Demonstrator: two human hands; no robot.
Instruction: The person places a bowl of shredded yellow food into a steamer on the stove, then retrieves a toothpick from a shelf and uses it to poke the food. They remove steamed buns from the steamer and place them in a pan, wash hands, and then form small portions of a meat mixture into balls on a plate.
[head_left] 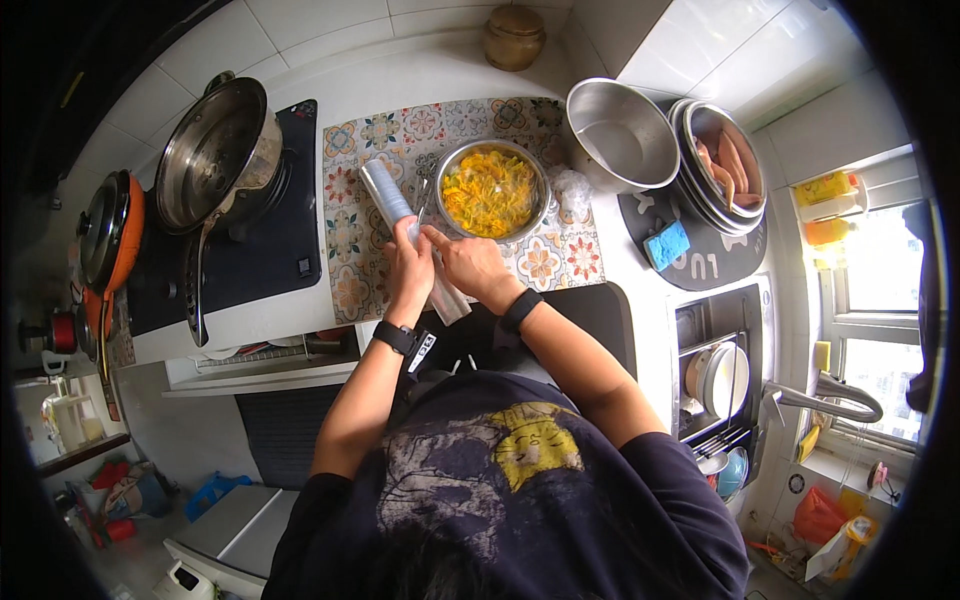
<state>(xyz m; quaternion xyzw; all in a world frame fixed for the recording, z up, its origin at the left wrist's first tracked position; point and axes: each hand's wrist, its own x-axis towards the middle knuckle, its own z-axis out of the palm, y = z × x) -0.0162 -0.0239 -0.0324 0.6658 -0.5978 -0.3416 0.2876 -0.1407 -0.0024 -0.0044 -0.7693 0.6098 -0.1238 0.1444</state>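
A long roll of clear plastic wrap [387, 192] lies slantwise over the patterned mat, left of a metal bowl [546, 205] of shredded yellow-orange food [487, 192]. My left hand [408, 272] is closed around the middle of the roll, thumb on top. From the other side, my right hand [474, 266] has its index finger and thumb at the same spot on the roll, pinching at the film; its other fingers are curled. Whether a loose film edge is between the fingertips is too small to see. Crumpled clear plastic [573, 192] sits right of the bowl.
Left of the patterned mat [345, 240], a steel wok [215, 150] with a long handle stands on the black cooktop [290, 240]. To the right are an empty steel basin [622, 135], stacked bowls [735, 150], a blue sponge [667, 245] and the sink [690, 325] with dishes.
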